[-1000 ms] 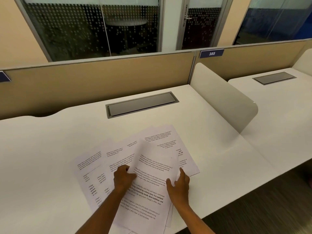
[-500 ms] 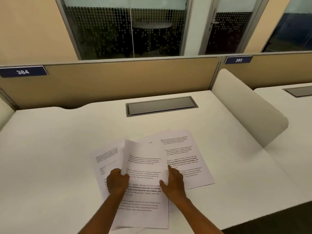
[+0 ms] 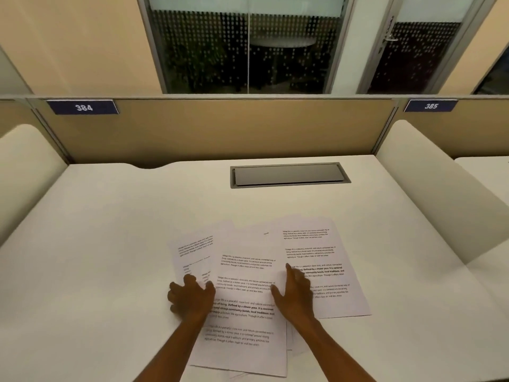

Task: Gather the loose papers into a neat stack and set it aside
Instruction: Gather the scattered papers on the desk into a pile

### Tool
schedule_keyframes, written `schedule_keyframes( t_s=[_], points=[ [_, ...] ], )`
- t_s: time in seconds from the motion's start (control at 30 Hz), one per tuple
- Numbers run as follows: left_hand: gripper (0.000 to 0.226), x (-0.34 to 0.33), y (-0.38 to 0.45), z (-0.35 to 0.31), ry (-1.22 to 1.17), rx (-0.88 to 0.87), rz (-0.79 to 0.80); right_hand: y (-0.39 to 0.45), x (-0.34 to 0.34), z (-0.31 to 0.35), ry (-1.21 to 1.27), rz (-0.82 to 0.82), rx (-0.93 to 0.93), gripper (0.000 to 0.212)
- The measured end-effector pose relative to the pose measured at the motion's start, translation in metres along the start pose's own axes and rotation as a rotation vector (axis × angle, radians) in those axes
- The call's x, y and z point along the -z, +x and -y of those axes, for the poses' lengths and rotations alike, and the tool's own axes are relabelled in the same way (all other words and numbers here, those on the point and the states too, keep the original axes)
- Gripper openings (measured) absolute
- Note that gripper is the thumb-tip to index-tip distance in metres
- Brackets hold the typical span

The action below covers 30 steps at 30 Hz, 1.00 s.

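Note:
Several printed white sheets (image 3: 248, 271) lie overlapped and fanned on the white desk (image 3: 110, 230), near its front edge. One sheet (image 3: 322, 252) sticks out to the right, another (image 3: 192, 249) to the left, and the top sheet runs down the middle. My left hand (image 3: 191, 297) rests on the left edge of the pile, fingers curled and pressing down. My right hand (image 3: 293, 292) lies flat on the right side with its fingers spread, where the middle and right sheets meet. Neither hand grips a sheet.
A grey cable flap (image 3: 289, 175) is set into the desk behind the papers. Curved white dividers stand at the left (image 3: 27, 175) and right (image 3: 429, 188). A tan partition (image 3: 220, 128) with labels 384 and 385 closes the back.
The sheets have been drawn closer together and squared more toward me. My left hand slid to the pile's left edge; my right hand stays pressed on the right side. The camera turned left.

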<state>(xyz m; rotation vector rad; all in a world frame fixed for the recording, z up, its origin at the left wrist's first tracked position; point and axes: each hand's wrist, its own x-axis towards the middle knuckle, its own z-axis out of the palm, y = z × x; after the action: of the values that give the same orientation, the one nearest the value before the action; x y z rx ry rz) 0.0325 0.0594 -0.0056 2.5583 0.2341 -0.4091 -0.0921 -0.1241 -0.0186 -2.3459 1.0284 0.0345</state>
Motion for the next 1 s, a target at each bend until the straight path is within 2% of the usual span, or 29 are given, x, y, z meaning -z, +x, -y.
schedule_keyframes(
  t_s=[0.23,0.37,0.53,0.77,1.0],
  points=[
    [0.053,-0.007,0.002,-0.001,-0.143,-0.033,-0.054,0.033,0.040,-0.044,-0.053,-0.179,-0.242,0.082],
    [0.055,-0.009,0.006,-0.004,-0.166,-0.033,-0.068,0.052,0.062,-0.077,-0.044,-0.177,-0.346,0.089],
    [0.057,-0.018,0.004,-0.007,-0.125,-0.078,-0.048,0.057,0.060,-0.087,-0.108,-0.055,-0.325,0.093],
    [0.056,-0.029,-0.002,-0.020,-0.128,-0.114,-0.022,0.043,0.037,-0.062,-0.195,-0.042,-0.256,0.088],
    [0.056,-0.034,-0.005,-0.039,-0.188,-0.146,0.028,0.032,0.018,-0.031,-0.145,-0.018,-0.225,0.080]
  ],
)
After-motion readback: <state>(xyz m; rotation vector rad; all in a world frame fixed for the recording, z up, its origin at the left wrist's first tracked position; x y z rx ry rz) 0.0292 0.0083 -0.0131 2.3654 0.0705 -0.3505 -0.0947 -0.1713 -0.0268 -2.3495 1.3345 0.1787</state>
